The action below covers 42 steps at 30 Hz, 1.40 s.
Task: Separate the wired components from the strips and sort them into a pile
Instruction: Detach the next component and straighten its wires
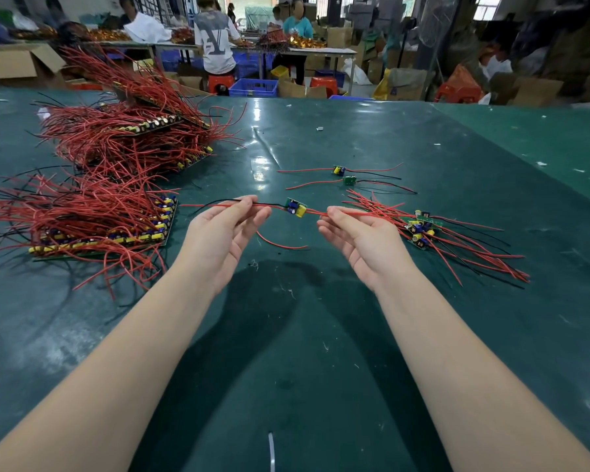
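A small green circuit board (296,207) with a blue and yellow part hangs above the table between my hands. My left hand (225,229) pinches its red and black wires on the left side. My right hand (358,233) pinches the red wires on its right side. A pile of separated boards with wires (421,229) lies just right of my right hand. Two single wired boards (344,175) lie further back. Strips of joined boards with red wires (109,229) lie at the left, and a bigger heap of strips (133,134) sits behind them.
The green table top (304,335) stretches wide around my arms. A loose red wire (280,243) lies below the held board. A white strip (271,451) lies near the front edge. Beyond the table, people work at benches among cardboard boxes and blue crates (252,86).
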Available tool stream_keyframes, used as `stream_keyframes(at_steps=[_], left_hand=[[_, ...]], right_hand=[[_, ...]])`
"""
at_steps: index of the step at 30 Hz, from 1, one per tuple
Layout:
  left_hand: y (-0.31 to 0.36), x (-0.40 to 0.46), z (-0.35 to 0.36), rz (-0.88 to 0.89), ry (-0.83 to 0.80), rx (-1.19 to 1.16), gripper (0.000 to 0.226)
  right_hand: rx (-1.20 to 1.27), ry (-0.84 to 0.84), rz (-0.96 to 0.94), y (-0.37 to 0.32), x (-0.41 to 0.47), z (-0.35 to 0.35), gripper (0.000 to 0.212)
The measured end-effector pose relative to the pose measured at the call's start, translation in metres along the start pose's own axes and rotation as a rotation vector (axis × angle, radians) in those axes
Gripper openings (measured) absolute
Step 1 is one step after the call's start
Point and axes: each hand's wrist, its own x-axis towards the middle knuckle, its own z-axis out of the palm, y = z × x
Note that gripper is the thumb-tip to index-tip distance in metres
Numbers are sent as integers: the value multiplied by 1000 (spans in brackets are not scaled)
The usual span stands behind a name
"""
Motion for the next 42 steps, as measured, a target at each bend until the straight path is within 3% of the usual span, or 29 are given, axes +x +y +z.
stream_keyframes(at_steps=[4,8,11,19,23,31,38,42], left_hand=[[1,1,-2,-18,-3,-35,13],[0,0,-2,-72,-25,-43,13],[0,-1,0,-138,-32,-80,15],[3,-3,3,-177,-45,-76,18],[1,0,0,-59,-90,0,12],[-5,3,-3,74,-73,149,27],[1,5,-5,-212,-26,-290,29],[4,3,-3,-233,18,-333,26]], right_hand=[[192,2,125,-4,-1,2,5],[380,22,235,-7,-3,3,29],[448,23,247,-8,-4,3,28],[424,-1,221,-7,-4,5,5],[354,-21,147,-6,-2,3,3],[260,-13,6,-2,1,1,3],[258,-26,12,3,1,1,4],[261,-38,119,0,1,1,1]])
